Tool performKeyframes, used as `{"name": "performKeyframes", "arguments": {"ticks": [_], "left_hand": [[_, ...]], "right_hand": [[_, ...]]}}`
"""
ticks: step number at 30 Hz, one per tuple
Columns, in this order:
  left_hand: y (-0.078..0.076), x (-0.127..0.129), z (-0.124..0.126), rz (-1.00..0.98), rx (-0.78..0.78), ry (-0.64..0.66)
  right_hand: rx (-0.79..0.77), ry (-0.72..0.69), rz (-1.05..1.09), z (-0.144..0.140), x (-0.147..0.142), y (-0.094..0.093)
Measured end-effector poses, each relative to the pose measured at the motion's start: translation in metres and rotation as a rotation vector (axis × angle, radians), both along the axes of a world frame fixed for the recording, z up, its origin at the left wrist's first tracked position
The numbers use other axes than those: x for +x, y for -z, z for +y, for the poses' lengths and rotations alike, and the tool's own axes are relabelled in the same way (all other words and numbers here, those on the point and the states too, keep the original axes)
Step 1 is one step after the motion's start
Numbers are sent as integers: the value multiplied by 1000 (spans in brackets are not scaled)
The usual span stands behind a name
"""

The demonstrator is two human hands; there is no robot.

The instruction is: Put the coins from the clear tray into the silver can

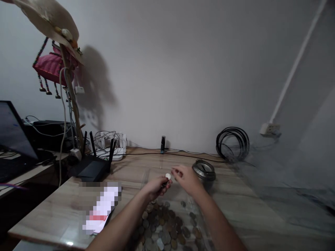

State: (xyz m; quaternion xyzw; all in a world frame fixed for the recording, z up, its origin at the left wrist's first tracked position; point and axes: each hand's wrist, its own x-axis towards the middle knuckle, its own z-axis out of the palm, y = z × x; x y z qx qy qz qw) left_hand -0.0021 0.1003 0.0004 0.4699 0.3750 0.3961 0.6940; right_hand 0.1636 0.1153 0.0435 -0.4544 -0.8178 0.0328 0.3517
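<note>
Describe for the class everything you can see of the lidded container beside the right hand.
The lidded container is round, grey and shiny; whether it is metal or glass is hard to tell. Its lid has a darker rim around a paler disc, with a dark, slot-like mark across it. It stands upright on the wood-patterned table, just right of the right hand, which hides part of its left side. Whether they touch is unclear, and its contents cannot be made out.

You are showing a bare left hand [156, 187] and a bare right hand [187, 176] with slender fingers [178, 170], and your two uncovered, slim forearms [123, 218] are widening gradually from the narrow wrists [146, 194].
</note>
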Motion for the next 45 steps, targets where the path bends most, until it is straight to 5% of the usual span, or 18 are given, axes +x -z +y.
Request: {"name": "performKeyframes", "arguments": {"ticks": [2, 5, 9, 11, 16, 18, 20, 22, 26, 29, 32, 35, 38, 42, 45], "left_hand": [[-1, 0, 0, 4, 35, -13], [-4, 0, -3, 0, -40, 25], [-6, 0, -5, 63, -90, 57], [-5, 1, -5, 97, -43, 65], [0, 2, -3, 144, 38, 90], [0, 1, -3, 146, 47, 99], [-1, 1, -4, 140, 74, 102], [-1, 0, -4, 126, 101, 82], [-1, 0, -3, 83, 97, 25], [-2, 0, -3, 44, 55, 46], [-3, 0, -3, 15, -2, 71], [-1, 1, -2, 59, -27, 47], [1, 1, -2, 120, 9, 30], [3, 2, -1, 126, 78, 20], [3, 1, 0, 112, 114, -22]], "right_hand": [[-145, -123, -34, -1, -19, 9], [-126, -83, 40, -2, -20, 6], [160, 430, 113, 1, 24, -16], [167, 685, 105, 6, 51, -22], [-71, 772, 104, 20, 83, -21], [2, 765, 109, 19, 79, -21], [172, 699, 133, 15, 66, -21], [212, 485, 170, 9, 46, -19], [-173, -130, 115, 2, 1, -2], [-281, -220, 128, 1, -15, 7], [-93, -34, 172, 2, -3, 0], [198, 434, 171, 4, 31, -15], [173, 791, 111, 10, 63, -22], [-10, 864, 36, 17, 79, -19], [17, 861, 31, 18, 75, -18]]}}
